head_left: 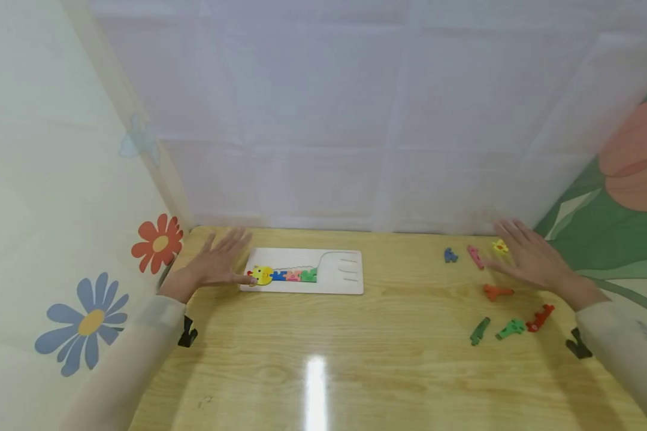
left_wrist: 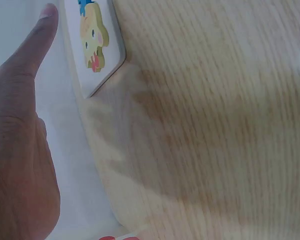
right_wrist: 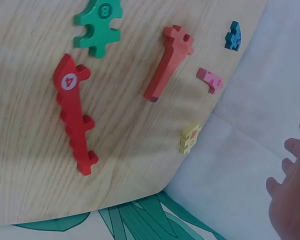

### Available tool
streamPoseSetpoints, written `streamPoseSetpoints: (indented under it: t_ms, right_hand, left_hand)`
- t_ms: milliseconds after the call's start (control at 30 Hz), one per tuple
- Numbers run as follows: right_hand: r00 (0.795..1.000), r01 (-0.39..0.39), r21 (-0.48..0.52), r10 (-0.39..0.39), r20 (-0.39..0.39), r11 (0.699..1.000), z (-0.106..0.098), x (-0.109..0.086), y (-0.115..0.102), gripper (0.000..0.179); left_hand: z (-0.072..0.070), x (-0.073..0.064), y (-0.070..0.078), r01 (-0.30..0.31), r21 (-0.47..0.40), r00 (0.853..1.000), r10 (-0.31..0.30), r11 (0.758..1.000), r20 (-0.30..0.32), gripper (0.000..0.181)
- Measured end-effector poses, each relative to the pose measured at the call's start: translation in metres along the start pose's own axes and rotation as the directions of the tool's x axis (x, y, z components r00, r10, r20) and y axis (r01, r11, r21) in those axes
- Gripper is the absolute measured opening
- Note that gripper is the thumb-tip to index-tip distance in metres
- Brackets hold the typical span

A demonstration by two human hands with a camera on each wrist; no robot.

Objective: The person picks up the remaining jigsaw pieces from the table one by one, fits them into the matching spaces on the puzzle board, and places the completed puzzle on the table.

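Note:
A white puzzle board (head_left: 302,287) lies on the table's left half. In it sit a yellow animal-head piece (head_left: 262,275) and blue, pink and green pieces (head_left: 309,275) in a row. My left hand (head_left: 215,263), fingers spread, is by the board's left end, its thumb over the head piece in the head view. My right hand (head_left: 531,254) is spread and holds nothing. Near it lie loose puzzle pieces: blue (head_left: 450,255), pink (head_left: 475,256), yellow (head_left: 499,246) and orange (right_wrist: 170,62). Closer to me are a red piece (right_wrist: 75,120) numbered 4, a green piece (right_wrist: 101,25) numbered 8 and a dark green piece (head_left: 480,331).
The wooden table (head_left: 399,353) meets a white cloth wall (head_left: 313,120) at the back. Flower-printed panels (head_left: 59,197) stand at both sides. A black object (head_left: 187,332) shows below the left wrist, another (head_left: 579,344) below the right.

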State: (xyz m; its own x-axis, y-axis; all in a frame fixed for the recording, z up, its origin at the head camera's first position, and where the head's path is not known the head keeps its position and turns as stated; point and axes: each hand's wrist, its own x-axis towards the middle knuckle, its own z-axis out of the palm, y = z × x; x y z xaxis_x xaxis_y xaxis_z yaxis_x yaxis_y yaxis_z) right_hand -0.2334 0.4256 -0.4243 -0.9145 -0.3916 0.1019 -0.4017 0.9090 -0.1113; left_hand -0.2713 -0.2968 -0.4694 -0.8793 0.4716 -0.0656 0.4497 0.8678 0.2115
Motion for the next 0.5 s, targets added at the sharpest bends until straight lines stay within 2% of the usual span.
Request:
streamPoseSetpoints:
  t_ms: [200, 333, 500]
  right_hand:
    - [1.0, 0.025, 0.007, -0.025, 0.015, 1.0, -0.001, -0.011, 0.004, 0.096]
    - [0.997, 0.071, 0.035, -0.071, 0.006, 0.997, -0.002, -0.019, 0.007, 0.094]
    - [0.994, 0.111, 0.088, -0.112, -0.001, 0.99, -0.003, -0.027, 0.009, 0.093]
  left_hand:
    - [0.006, 0.003, 0.002, -0.019, -0.006, 0.998, 0.02, 1.0, 0.061, 0.124]
    - [0.006, 0.001, 0.006, -0.034, -0.035, 0.997, 0.037, 0.999, 0.066, 0.123]
    - [0.014, 0.001, 0.005, -0.049, -0.096, 0.997, 0.055, 0.994, 0.059, 0.122]
